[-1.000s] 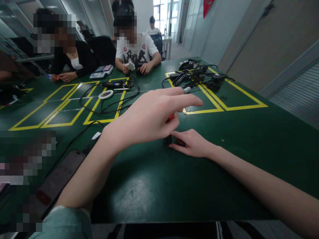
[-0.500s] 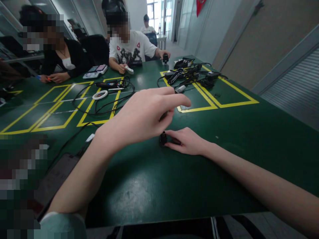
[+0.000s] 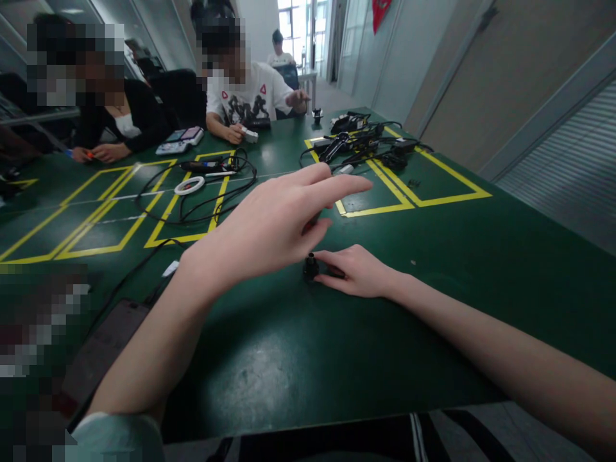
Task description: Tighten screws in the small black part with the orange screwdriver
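Note:
My left hand point(image 3: 269, 224) hovers over the green table point(image 3: 298, 359) with its forefinger stretched out. Its thumb and other fingers pinch something small and dark, mostly hidden by the hand. Directly below it stands a small black part point(image 3: 310, 266) on the table. My right hand point(image 3: 359, 273) lies flat beside that part and steadies it with thumb and fingertips.
Yellow tape marks squares point(image 3: 385, 192) on the table. A heap of black cables and chargers point(image 3: 360, 144) lies at the far right, and a black cable loop with a white ring point(image 3: 190, 186) sits mid-left. A dark flat device point(image 3: 103, 353) lies near left. Three other people sit at the far side.
A red bit showing under my left hand's fingers one second ago is now hidden. The camera has shifted slightly. A person opposite has moved an arm and set a small black object down.

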